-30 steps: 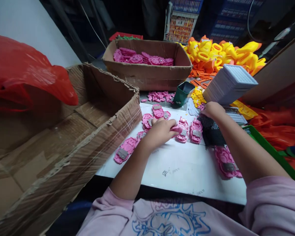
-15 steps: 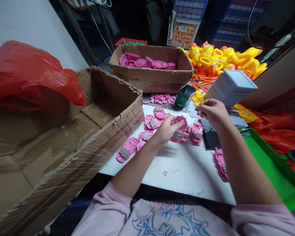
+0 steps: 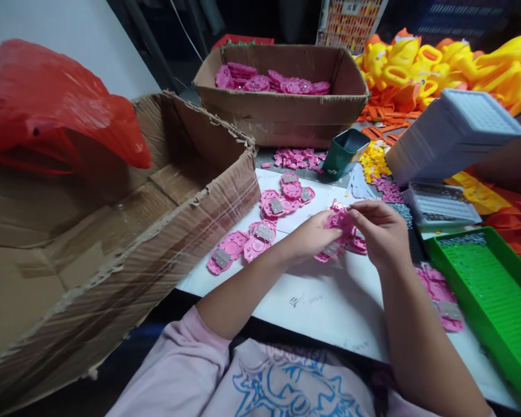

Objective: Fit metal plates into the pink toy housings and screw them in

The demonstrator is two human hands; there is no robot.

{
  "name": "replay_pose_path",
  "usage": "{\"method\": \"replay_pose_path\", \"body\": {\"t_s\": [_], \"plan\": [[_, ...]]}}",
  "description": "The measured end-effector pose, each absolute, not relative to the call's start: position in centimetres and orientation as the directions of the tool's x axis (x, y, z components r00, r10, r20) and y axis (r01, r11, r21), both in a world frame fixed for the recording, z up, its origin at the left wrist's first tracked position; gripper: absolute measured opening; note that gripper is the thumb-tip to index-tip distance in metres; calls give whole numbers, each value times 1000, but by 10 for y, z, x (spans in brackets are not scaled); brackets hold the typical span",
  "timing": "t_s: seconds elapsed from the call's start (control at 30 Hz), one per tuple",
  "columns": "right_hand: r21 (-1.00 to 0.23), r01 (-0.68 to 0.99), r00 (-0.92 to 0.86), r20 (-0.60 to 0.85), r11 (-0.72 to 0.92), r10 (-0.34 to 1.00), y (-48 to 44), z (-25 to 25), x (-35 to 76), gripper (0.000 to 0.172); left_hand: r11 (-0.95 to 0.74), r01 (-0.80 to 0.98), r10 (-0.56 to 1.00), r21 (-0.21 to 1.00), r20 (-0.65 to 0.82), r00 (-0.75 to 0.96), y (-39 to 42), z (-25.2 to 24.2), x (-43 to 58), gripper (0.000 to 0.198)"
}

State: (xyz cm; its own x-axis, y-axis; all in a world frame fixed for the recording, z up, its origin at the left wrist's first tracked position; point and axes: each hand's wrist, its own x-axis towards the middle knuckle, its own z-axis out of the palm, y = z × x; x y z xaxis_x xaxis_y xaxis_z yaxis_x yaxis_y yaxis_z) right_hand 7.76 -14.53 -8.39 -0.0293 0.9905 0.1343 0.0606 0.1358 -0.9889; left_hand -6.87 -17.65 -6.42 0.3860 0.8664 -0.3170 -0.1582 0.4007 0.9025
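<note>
Between thumb and fingers, my left hand (image 3: 315, 236) grips a pink plastic casing (image 3: 339, 220) above the white worktop sheet (image 3: 304, 286). My right hand (image 3: 380, 229) is at the casing's upper right edge, thumb and forefinger pinched together; whatever they hold is too small to make out. More pink casings with grey metal plates lie under and beside the hands. Others, such as one pink casing (image 3: 227, 253) at the left and another pink casing (image 3: 443, 298) beside my right forearm, rest on the sheet.
A large open cardboard box (image 3: 208, 191) borders the left side. Behind stand a cardboard box of pink casings (image 3: 282, 119) and a dark green cup (image 3: 342, 156). A green tray (image 3: 486, 301), a stack of pale trays (image 3: 451, 139) and yellow toy parts (image 3: 438, 69) fill the right.
My right hand has come down and left, from beside the green cup to the pink casing in my left hand. The casing has tilted. The whole view has shifted.
</note>
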Motion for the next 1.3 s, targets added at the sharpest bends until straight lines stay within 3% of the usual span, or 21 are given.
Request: {"method": "replay_pose_path", "body": {"t_s": [0.3,0.5,0.7,0.97,1.3], "plan": [[-999,-12,-4,41,41,999,-146,-89,72,22,403,-45,841,914,-351,413,-175,-68,-70,12],[-997,-43,0,71,71,997,-146,-91,71,24,367,40,842,929,-351,409,-175,-67,-70,15],[-997,38,18,71,70,997,-146,-91,72,26,310,127,850,942,-334,408,-179,-71,-70,17],[-989,53,-116,131,138,985,-149,-86,76,25,51,325,947,944,-149,284,-186,-66,-68,11],[-969,37,-210,230,243,950,-150,-84,77,24,-67,398,955,915,-57,292,-189,-64,-68,10]]}}
